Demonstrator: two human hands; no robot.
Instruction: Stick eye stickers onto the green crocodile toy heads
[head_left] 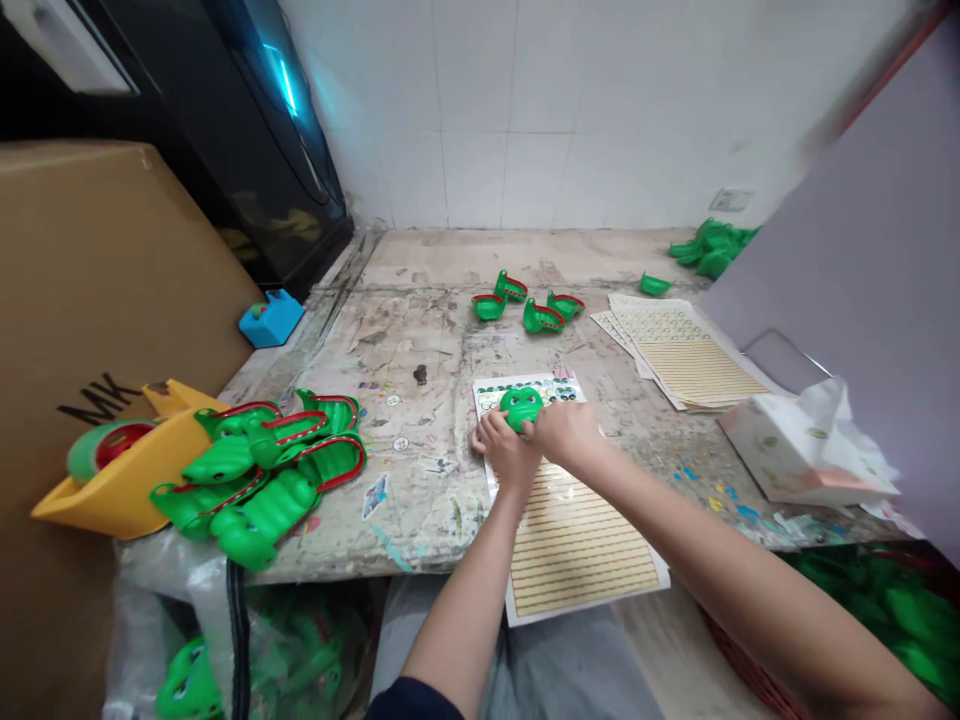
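Observation:
A green plastic crocodile head (520, 403) with eye stickers sits over the upper part of a sticker sheet (581, 550). My left hand (507, 447) grips its lower left side, fingers bent around it. Closed against its lower right edge, my right hand (568, 432) has its thumb and fingertips on the piece; the fingers are partly hidden. Round eye stickers show along the sheet's top, with rows of red-edged strips below. The sheet's bottom end hangs past the table edge over my lap.
Several green jaw pieces with red strips (541, 316) lie ahead. More sticker sheets (686, 350) and a tissue box (802, 440) are on the right. Stickered crocodile pieces (262, 470) pile beside a yellow holder (142, 480) at left. A cardboard box (97, 260) stands beyond.

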